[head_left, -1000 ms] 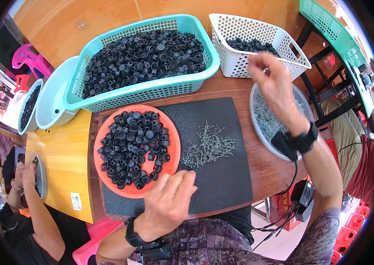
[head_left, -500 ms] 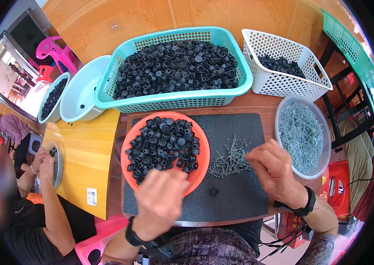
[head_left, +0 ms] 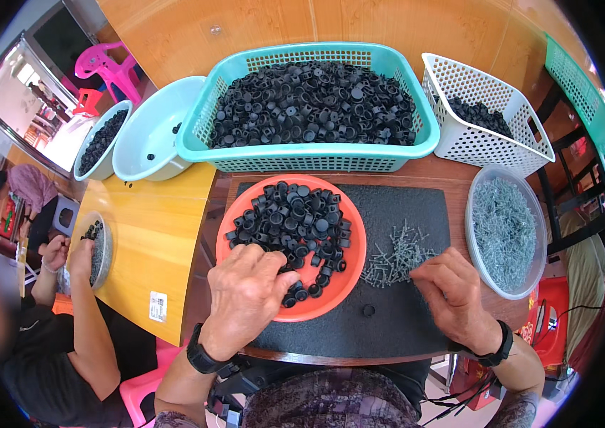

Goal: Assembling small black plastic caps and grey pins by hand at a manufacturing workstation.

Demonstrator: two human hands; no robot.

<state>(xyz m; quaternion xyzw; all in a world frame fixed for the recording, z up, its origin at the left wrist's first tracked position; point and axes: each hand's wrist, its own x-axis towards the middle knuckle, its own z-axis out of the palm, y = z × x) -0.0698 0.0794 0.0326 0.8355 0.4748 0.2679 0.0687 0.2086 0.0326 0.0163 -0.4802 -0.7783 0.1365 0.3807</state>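
Observation:
My left hand (head_left: 245, 292) reaches over the near left rim of a red bowl (head_left: 351, 285) filled with small round black plastic caps (head_left: 295, 217). Its fingers curl down at the caps, the thumb resting close beside several of them, and the fingertips are hidden. At the right edge of a loose pile of silver screws (head_left: 396, 258) is my right hand (head_left: 452, 289), its thumb and fingers pinched together. Whatever is in that pinch is too small to make out. One black cap (head_left: 368, 310) lies alone on the dark mat (head_left: 402, 332) between the hands.
Behind stand a teal basket (head_left: 309, 158) and a white basket (head_left: 491, 146), both holding black parts. A clear tub of screws (head_left: 506, 228) is at right. Light blue bowls (head_left: 147, 165) sit at the far left. Another person's hands (head_left: 67, 257) work at a yellow table (head_left: 152, 242).
The view has shifted, so the table appears farther right. My left hand has moved from the bowl's near edge to its left side, fingers among the caps. My right hand stays by the screws, still pinched.

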